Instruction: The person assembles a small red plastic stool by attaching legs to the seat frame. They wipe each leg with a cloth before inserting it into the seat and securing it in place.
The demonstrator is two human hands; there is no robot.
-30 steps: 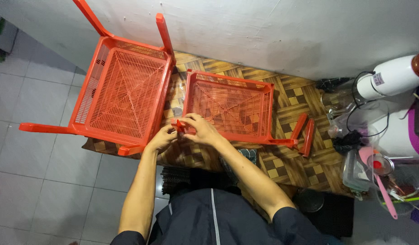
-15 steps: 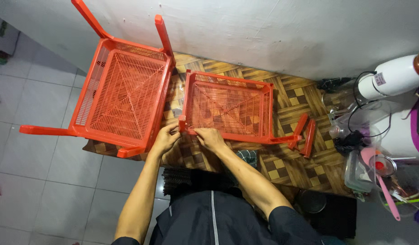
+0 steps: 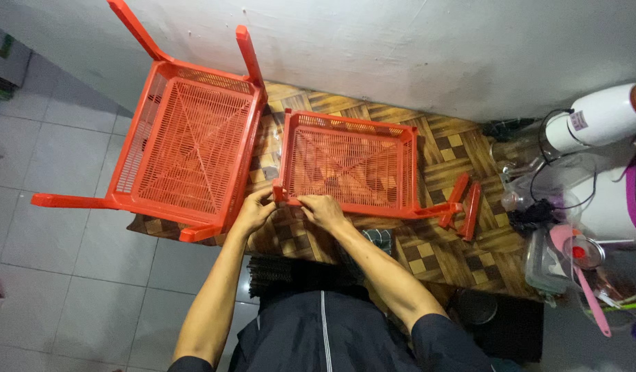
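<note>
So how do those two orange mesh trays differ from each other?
The left tray looks larger, has long legs sticking out from its corners and juts over the tiled floor; no hand touches it. The right tray looks smaller, lies on the patterned mat, and both hands grip its near corner. Both are orange plastic lattice.

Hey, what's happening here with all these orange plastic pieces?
A person seen from above has both hands on the near left corner of the smaller orange mesh tray, which lies on a wood-patterned mat. The left hand pinches the corner from the left, and the right hand rests on the tray's front rim. A larger orange tray with legs lies just to the left. Two loose orange leg pieces sit by the smaller tray's right end.
</note>
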